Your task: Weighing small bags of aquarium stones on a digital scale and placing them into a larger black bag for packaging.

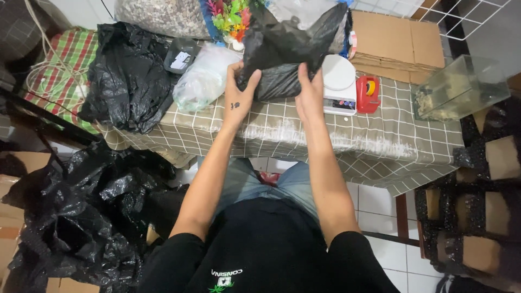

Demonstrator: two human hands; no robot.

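Both hands grip my crumpled black plastic bag (282, 54): left hand (239, 92) clamps its left side, right hand (308, 91) its right, fingers curled into the film. It stands between them on the checked tablecloth (380, 135), just left of the white digital scale (339, 81).

Glossy crinkled black plastic bag (287, 51), matt checked cloth tablecloth (380, 135), smooth white plastic scale (339, 81)

**Checked cloth, crowded table**

A table (380, 146) under a beige checked cloth carries a black plastic bag (127, 76) at its left end, a clear bag (203, 78), a second black bag (287, 54), a white kitchen scale (339, 84), a red tape dispenser (368, 93), flattened cardboard (399, 40) and what looks like a glass tank (458, 87).
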